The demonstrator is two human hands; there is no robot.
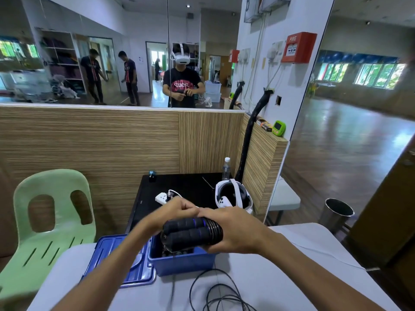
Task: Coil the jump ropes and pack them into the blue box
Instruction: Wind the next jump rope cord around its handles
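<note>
I hold a coiled jump rope above the blue box: two black foam handles side by side with black cord wound round their right end. My right hand grips the wound end from the right. My left hand is curled behind the handles, pinching near the top of the bundle. Inside the box lie more dark ropes, mostly hidden. A loose black rope sprawls in loops on the white table in front of the box.
The box's blue lid lies flat to its left. A green plastic chair stands at the left. Behind, a black table carries a white headset, a power adapter and a water bottle. A metal bin stands at the right.
</note>
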